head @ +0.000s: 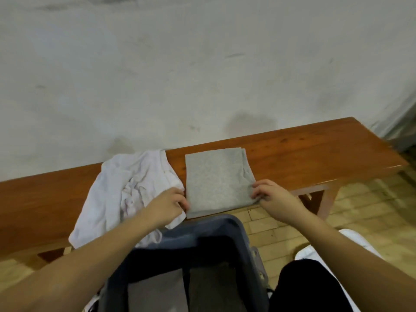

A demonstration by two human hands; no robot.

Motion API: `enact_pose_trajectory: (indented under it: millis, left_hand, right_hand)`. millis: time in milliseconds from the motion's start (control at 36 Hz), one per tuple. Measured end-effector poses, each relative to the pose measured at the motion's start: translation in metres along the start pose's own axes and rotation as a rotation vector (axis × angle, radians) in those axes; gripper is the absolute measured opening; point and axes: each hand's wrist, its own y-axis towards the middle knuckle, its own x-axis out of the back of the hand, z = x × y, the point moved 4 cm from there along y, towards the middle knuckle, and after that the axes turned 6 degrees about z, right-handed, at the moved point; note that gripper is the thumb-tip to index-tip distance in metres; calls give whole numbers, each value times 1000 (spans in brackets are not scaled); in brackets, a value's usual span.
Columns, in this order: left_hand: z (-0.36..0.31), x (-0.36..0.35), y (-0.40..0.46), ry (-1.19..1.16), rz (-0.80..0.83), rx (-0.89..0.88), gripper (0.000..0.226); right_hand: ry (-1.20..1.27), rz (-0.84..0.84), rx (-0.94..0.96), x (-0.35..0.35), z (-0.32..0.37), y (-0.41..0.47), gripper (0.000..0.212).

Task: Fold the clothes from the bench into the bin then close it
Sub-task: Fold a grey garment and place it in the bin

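A folded grey garment (216, 179) lies flat on the wooden bench (315, 152), its near edge hanging slightly over the front. My left hand (168, 204) pinches its near left edge. My right hand (269, 193) pinches its near right corner. A crumpled white garment (126, 188) lies on the bench to the left, partly under my left wrist and draping over the bench's front edge. The grey-blue bin (238, 230) stands open on the floor right below the grey garment, with folded dark and grey clothes (157, 291) inside.
A plain white wall rises behind the bench. The bench's right half is bare wood. Pale wood-pattern floor shows right of the bin. My knee in black trousers (304, 287) and a white object (351, 244) sit at the lower right.
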Motion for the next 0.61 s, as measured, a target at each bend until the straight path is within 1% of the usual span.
enact_pose_trajectory:
  millis: [28, 83, 139, 167, 194, 250, 306, 361, 389, 500, 583, 611]
  left_hand:
    - [2, -4, 0, 18, -14, 27, 27]
    - [1, -6, 1, -28, -88, 89, 20]
    - [-4, -6, 1, -119, -176, 171, 13]
    - [-4, -6, 3, -147, -210, 204, 10]
    - [-7, -7, 3, -168, -234, 228, 10]
    - [-13, -7, 8, -210, -235, 282, 21]
    - [-19, -8, 15, -283, -201, 337, 40]
    - [-25, -10, 19, -362, -179, 392, 54]
    - [-28, -11, 19, -393, -172, 419, 56]
    - [-38, -13, 19, -466, -108, 511, 52]
    - [-37, -14, 18, -595, -56, 575, 73]
    - [-35, -15, 19, -645, -53, 580, 75]
  right_hand:
    - [-11, -29, -16, -4, -3, -1, 24]
    - [41, -114, -87, -4, -7, -4, 22]
    - [155, -222, -177, -1, -8, -7, 15]
    - [237, -280, -227, -1, -11, -6, 15]
    - [320, -324, -269, -2, -12, -7, 20]
    - [457, -355, -336, -11, -14, -4, 35]
    - [537, -359, -378, -23, -14, -1, 50]
    - [581, -405, -405, -30, -13, 1, 59]
    - [592, -436, -416, -31, -12, 3, 59]
    - [671, -482, -467, -35, -11, 5, 47]
    - [845, -470, -539, -39, -11, 4, 46]
    - [927, -465, -565, -41, -11, 4, 48]
